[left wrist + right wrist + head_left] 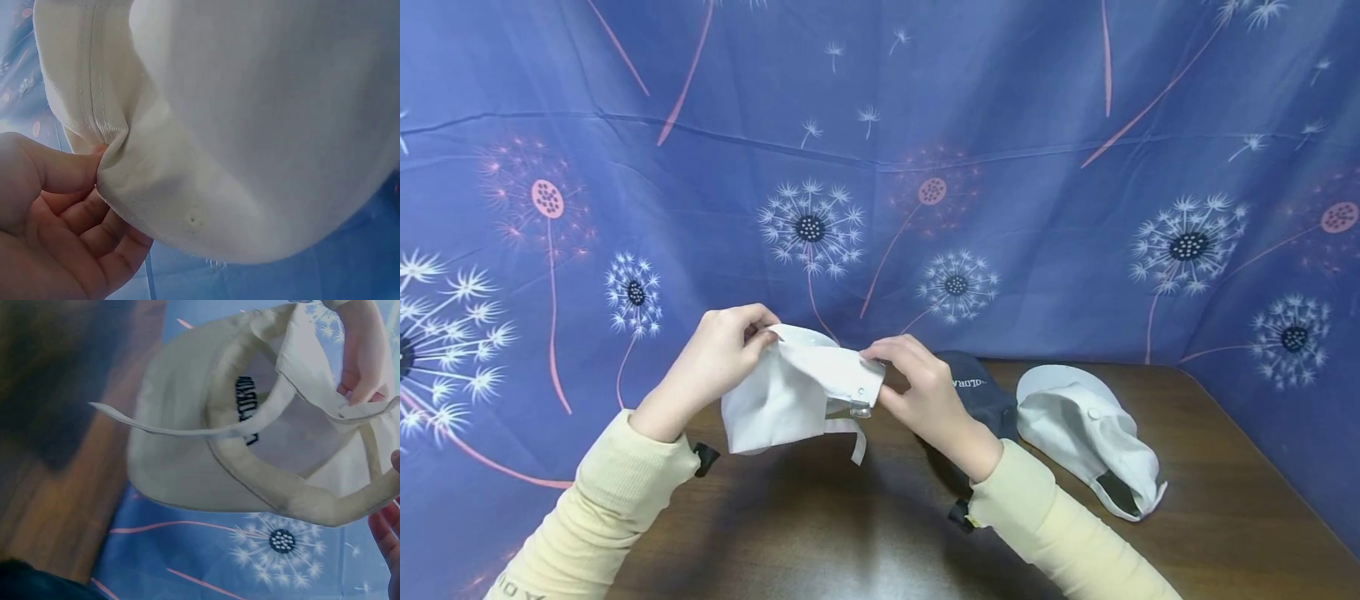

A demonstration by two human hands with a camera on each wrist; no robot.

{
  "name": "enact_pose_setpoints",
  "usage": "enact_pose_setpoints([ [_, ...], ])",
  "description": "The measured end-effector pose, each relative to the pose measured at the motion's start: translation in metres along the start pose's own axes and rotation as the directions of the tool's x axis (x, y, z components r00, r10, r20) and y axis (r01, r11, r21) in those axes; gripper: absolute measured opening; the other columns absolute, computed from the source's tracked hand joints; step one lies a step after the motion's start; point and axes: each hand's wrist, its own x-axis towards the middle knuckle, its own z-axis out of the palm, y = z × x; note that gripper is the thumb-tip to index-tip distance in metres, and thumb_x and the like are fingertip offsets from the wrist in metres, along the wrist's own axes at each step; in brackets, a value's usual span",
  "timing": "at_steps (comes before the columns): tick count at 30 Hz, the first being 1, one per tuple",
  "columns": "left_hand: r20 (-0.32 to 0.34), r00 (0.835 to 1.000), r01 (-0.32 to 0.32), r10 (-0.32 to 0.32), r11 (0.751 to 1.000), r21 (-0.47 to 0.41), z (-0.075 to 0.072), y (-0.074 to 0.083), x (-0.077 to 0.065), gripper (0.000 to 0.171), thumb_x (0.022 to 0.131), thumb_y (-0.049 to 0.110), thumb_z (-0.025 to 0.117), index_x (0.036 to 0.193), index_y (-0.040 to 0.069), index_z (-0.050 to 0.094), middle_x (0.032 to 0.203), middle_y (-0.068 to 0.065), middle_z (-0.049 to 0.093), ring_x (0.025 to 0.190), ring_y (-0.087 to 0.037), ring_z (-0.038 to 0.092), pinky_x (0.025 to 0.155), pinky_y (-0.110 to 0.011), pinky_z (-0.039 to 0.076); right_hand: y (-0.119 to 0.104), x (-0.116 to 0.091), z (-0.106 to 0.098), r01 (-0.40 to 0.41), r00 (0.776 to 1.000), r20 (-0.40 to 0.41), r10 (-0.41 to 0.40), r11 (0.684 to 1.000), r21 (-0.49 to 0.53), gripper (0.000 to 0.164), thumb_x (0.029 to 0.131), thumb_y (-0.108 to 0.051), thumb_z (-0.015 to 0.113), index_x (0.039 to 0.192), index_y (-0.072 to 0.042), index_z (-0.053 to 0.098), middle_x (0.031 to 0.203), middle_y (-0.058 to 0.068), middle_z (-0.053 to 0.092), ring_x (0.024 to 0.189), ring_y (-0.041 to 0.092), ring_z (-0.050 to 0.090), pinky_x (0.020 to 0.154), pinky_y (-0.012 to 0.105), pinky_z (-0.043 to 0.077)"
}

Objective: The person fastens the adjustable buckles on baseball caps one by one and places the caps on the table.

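A white baseball cap is held up above the table between both hands. My left hand pinches a fold of its crown between thumb and fingers, as the left wrist view shows up close at the crumpled cloth. With thumb and fingers, my right hand grips the back band near a metal buckle. A loose strap dangles from the band. In the right wrist view, the cap's inner sweatband faces the camera, and dark lettering shows inside.
A dark navy cap with light lettering lies behind my right hand, partly hidden by it. Beside it on the brown wooden table rests another white cap. Blue dandelion-print cloth hangs behind the table.
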Motion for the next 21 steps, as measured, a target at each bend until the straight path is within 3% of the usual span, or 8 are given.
enact_pose_setpoints([
  [6,0.054,0.998,0.047,-0.044,0.998,-0.048,0.002,0.003,0.002,0.008,0.088,0.004,0.062,0.092,0.006,0.069,0.076,-0.004,0.066,0.065,-0.017,0.053,0.061,-0.031,0.043,0.000,0.005,-0.014,0.022,0.998,-0.066,-0.023,1.000,-0.010,0.020,0.076,0.002,0.069,0.093,-0.006,0.065,0.092,0.007,0.067,0.087,0.019,0.064,0.076,0.028,0.053],
  [12,0.099,0.994,0.061,-0.050,0.993,-0.102,0.008,0.005,0.004,0.009,0.089,0.006,0.062,0.093,0.008,0.069,0.080,-0.003,0.068,0.067,-0.016,0.056,0.062,-0.031,0.045,0.000,0.008,-0.024,0.027,0.995,-0.099,-0.027,1.000,0.000,0.016,0.076,0.002,0.067,0.090,-0.006,0.067,0.087,0.006,0.067,0.084,0.019,0.064,0.075,0.028,0.053],
  [21,0.178,0.982,0.097,-0.065,0.979,-0.179,0.022,0.002,0.009,0.005,0.088,0.014,0.065,0.092,0.014,0.070,0.077,0.003,0.067,0.070,-0.014,0.058,0.064,-0.031,0.045,0.000,0.011,-0.037,0.058,0.991,-0.124,-0.057,0.998,0.001,0.020,0.075,0.008,0.064,0.088,-0.006,0.069,0.083,0.005,0.068,0.076,0.017,0.065,0.064,0.025,0.050],
])
